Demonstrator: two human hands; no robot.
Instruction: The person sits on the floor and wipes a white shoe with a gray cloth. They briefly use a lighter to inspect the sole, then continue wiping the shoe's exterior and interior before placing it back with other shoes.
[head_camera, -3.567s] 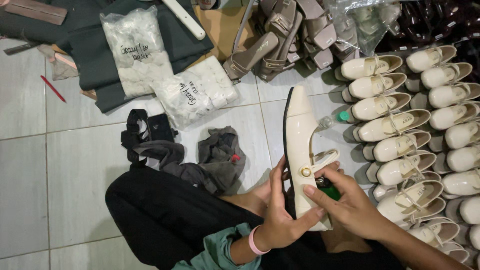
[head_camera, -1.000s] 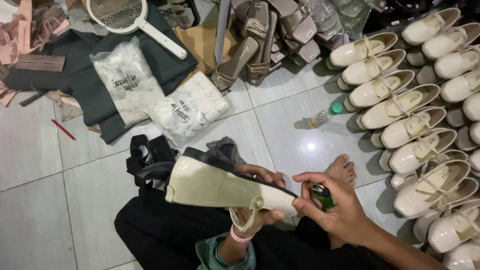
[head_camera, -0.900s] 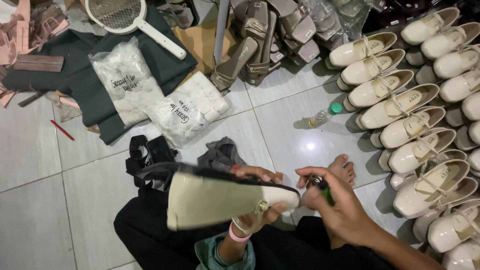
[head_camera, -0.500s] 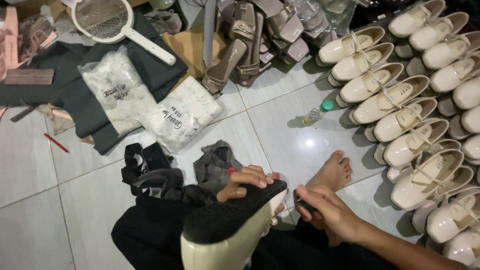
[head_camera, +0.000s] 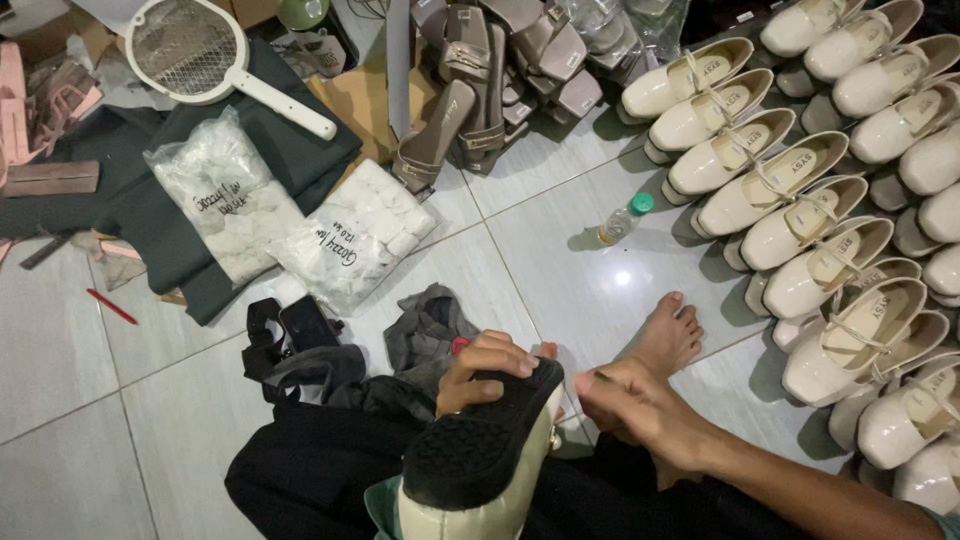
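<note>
Fingers of left hand (head_camera: 487, 368) clamp cream shoe (head_camera: 483, 455) (black sole up); right hand (head_camera: 628, 405) loosely curled, empty.

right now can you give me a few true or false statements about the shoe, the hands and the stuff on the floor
1. The left hand grips the toe end of a cream shoe whose black sole faces the camera. True.
2. The right hand holds the small bottle with the green cap. False: the bottle lies on the tiled floor, apart from both hands.
3. Cream shoes stand in rows at the right. True.
4. Two clear bags of white pieces lie on the person's lap. False: they lie on the floor, partly on dark cloth.
5. A bare foot rests just beyond the right hand. True.
</note>
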